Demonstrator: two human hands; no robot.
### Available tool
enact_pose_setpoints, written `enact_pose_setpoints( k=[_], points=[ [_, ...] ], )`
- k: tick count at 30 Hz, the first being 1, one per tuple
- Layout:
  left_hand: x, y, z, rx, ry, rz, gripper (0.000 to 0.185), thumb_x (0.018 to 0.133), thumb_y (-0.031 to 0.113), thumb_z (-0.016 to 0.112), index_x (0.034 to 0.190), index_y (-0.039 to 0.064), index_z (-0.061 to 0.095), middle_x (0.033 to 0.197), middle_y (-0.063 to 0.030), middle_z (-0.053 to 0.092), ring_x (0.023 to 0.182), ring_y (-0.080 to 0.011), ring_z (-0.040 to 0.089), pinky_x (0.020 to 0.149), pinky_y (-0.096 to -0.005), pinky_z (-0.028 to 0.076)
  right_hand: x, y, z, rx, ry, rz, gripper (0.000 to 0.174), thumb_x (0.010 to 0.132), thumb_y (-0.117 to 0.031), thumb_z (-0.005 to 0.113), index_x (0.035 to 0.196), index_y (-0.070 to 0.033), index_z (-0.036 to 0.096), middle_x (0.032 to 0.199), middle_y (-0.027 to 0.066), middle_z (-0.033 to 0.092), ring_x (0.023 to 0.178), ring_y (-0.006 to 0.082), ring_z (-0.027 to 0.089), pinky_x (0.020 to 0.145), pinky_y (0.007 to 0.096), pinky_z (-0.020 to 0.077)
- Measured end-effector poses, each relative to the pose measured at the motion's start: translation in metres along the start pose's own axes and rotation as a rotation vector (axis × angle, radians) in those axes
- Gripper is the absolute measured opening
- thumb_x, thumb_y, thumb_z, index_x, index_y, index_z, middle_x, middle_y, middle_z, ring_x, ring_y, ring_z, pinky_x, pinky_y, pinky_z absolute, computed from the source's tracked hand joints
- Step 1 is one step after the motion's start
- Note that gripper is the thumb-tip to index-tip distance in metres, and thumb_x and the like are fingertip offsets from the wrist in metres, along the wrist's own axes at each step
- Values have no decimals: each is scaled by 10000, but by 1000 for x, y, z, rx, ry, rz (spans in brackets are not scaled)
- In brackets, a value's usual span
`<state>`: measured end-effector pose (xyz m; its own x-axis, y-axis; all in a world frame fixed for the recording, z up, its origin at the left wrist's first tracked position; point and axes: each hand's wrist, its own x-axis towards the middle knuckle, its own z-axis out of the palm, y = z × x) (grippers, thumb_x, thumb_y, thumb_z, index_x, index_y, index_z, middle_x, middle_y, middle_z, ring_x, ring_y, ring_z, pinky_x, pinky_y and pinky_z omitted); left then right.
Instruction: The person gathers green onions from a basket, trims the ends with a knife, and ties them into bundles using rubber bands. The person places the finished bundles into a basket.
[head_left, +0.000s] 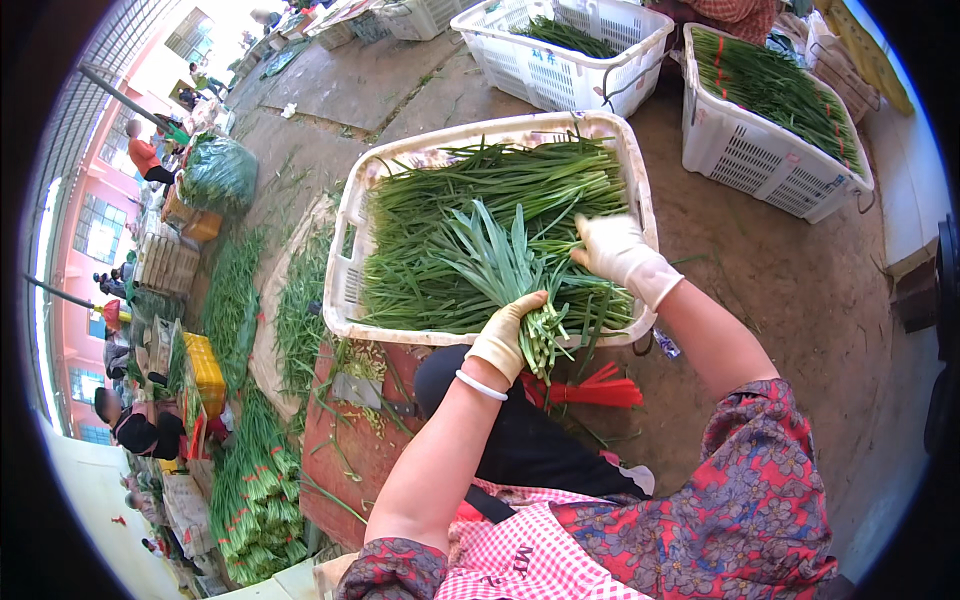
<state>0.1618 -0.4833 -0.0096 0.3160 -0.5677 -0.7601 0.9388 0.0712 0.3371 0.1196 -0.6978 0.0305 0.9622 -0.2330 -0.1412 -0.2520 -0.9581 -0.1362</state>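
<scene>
My left hand (504, 336), in a pale glove, grips a bunch of flat green leafy stalks (491, 251). The bunch's cut pale ends point down toward me, and its leaves fan out over a white plastic basket (337, 285). Inside the basket lies a thick layer of similar long green stalks (442, 202), mostly crosswise. My right hand (616, 246), also gloved and blurred, is at the stalk ends on the basket's right side. Its thumb and finger are by a few stalks; whether they pinch them is unclear.
Red strips (600, 391) lie beside my dark-clad leg. A reddish board (352, 457) bears trimmings and a metal blade (358, 390). Tied bunches (259, 510) are piled at left. Two white crates (562, 71) (757, 161) of greens stand beyond. Other people sit farther left.
</scene>
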Motion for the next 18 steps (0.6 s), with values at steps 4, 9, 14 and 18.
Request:
enact_pose_setpoints(
  k=[4,9,14,18],
  points=[
    [7,-3,-6,24,11,22,169,959,239,724,994,75,701,858,-114,742,700,-303,715,677,-481,628,-20,-13,19,411,-104,-71,263,907,-234,601,1065,-89,753,965,165,756,907,360,732,819,455,583],
    [17,-7,-14,-125,-86,-9,278,910,324,802,1020,84,714,953,-92,748,798,-267,705,796,-440,600,-71,-66,11,143,-176,-263,483,910,-183,583,1351,12,570,760,175,719,695,368,718,640,497,569],
    [3,2,-15,6,-9,-3,136,968,200,703,972,64,702,895,-113,745,807,-279,720,765,-459,614,-83,-49,-28,294,-236,-518,603,909,-423,654,1308,22,576,734,204,699,713,398,705,657,481,569],
    [-11,-3,-9,-56,-94,8,122,928,176,712,984,67,701,871,-124,742,757,-291,724,718,-497,631,-54,6,-21,744,-187,-326,636,876,-323,734,1433,-83,543,958,188,735,895,365,720,807,446,572]
  ],
)
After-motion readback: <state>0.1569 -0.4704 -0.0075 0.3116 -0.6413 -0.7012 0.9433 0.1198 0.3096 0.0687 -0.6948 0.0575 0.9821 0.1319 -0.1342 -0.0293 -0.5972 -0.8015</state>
